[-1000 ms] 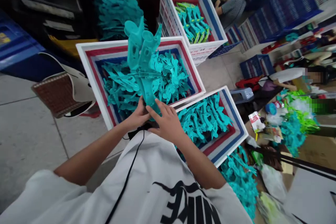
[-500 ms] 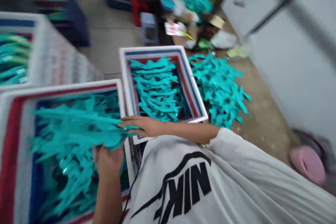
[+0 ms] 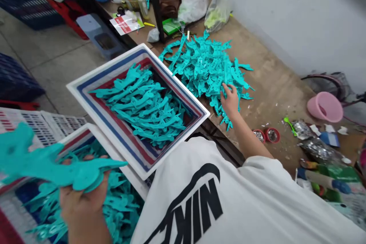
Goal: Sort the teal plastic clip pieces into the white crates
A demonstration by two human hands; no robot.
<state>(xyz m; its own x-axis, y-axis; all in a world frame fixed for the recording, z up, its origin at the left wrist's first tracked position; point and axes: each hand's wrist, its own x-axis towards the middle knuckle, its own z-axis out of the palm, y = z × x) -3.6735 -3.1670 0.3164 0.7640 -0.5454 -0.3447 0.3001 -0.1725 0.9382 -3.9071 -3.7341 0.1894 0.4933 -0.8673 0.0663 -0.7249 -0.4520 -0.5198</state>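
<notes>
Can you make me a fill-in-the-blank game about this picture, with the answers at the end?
1. Of the left hand and the right hand, the one at the teal heap is the ____.
2. The bucket on the table is coloured ____.
3. The number of small round red tubs near the right forearm is ____.
4. The big letters on the white shirt are ____.

Missing words: right; pink; two; black.

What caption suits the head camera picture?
Left hand holding teal pieces, right hand at a teal heap on a table.
</notes>
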